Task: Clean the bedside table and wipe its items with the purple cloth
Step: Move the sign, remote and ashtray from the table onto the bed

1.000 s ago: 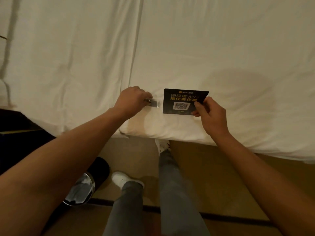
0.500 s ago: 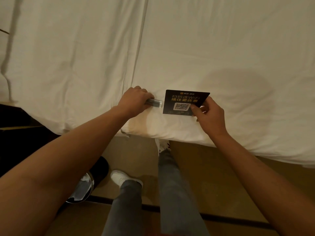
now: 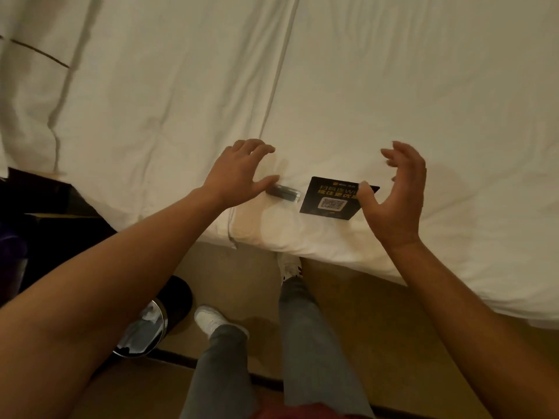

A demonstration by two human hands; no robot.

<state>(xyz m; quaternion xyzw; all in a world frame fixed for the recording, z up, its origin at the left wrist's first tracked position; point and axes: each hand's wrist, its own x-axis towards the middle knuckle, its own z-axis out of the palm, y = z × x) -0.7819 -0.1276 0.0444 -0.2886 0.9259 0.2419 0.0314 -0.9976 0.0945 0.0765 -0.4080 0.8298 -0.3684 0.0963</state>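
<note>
Head: black card flat, long axis left-right.

A single head-worn wide-angle camera looks steeply down from standing height, facing the white bed toward 12 o'clock, the person's shoes near 6 o'clock.

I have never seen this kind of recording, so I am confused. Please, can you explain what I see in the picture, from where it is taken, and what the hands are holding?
A camera worn on the person's head looks down at their own two bare arms. The left hand and right hand are both open above a white bed, holding nothing. On the sheet lie a black WiFi card with a QR code and, left of it, a small clear stand. Below are the person's legs and a shiny bin on the floor.
</note>
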